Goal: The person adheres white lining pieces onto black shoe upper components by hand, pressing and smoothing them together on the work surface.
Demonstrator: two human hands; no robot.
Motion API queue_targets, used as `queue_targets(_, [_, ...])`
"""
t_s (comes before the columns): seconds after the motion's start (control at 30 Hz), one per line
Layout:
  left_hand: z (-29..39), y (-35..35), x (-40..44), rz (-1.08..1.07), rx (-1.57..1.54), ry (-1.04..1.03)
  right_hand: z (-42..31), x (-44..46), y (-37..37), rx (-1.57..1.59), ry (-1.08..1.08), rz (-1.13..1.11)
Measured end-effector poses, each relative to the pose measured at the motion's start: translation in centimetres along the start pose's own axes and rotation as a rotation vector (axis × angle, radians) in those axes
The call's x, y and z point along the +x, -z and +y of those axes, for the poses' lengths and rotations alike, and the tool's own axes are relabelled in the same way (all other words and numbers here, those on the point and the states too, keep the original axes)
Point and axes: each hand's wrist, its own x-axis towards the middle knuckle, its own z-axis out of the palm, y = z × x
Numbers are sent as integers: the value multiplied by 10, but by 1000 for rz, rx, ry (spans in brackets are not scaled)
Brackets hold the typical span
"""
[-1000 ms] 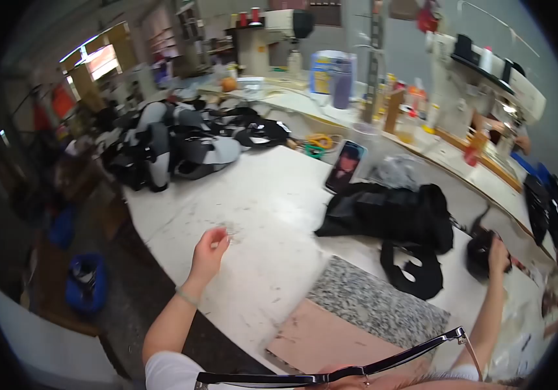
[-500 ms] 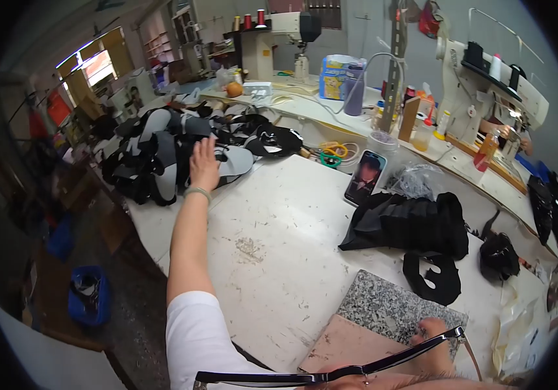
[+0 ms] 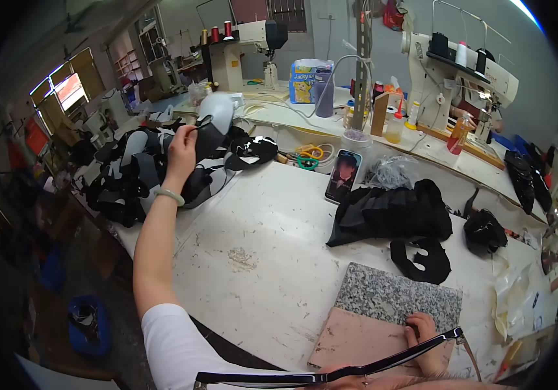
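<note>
My left hand [image 3: 182, 154] pinches the edge of a grey and black piece [image 3: 215, 120], lifted over the pile of black, grey and white pieces [image 3: 139, 159] at the table's far left. On the pink board [image 3: 357, 339] and the speckled granite slab [image 3: 399, 296] rests my right hand [image 3: 424, 335], its fingers loosely curled and partly hidden by the glasses frame; whether anything is under them cannot be made out. Beyond the slab lie a C-shaped black piece [image 3: 444, 265] and a stack of black fabric [image 3: 392, 214].
A phone [image 3: 344, 175] leans near a clear plastic bag [image 3: 392, 171]. Scissors [image 3: 308, 156] lie at the table's back edge. Sewing machines [image 3: 464, 78] stand behind, with a co-worker's hand by the right one. A black bundle [image 3: 484, 232] sits at right.
My left hand has gone to the pile and raised a grey and black piece from it. My right hand has left the black bundle at right and come to the slab and board.
</note>
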Motion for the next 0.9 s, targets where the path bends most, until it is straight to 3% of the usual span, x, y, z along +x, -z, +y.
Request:
queue_targets(0.13, [93,-6,-66,13,352,-374,1,-1,0,-9,40,5])
queue_targets(0.2, [116,-12,-129,-172,310,-347,-3,-1,0,-17,46,14])
queue_targets(0.3, [153,-20,-233,-373,-33,3,-9,4,-1,-54,77,12])
queue_targets(0.33, [179,-13,-246,-467,-170,312,-15,5,-3,-59,96,9])
queue_targets(0.37, [190,-20,-265,-382,-358,502,-33,11,-3,-7,165,2])
queue_targets(0.53, [301,-3,-282,-731,-510,387,-136,36,-14,273,538,-18])
queue_targets(0.63, [336,15,-282,-860,-591,447,-134,36,-25,132,491,-49])
queue_targets(0.73, [332,35,-289,-467,-353,24,-108,18,-12,-129,409,-188])
queue_targets(0.83, [310,59,-311,-603,-338,316,-99,8,-8,-271,493,-181])
queue_targets(0.9, [300,45,-345,-630,-244,38,-114,5,-11,-197,511,-129])
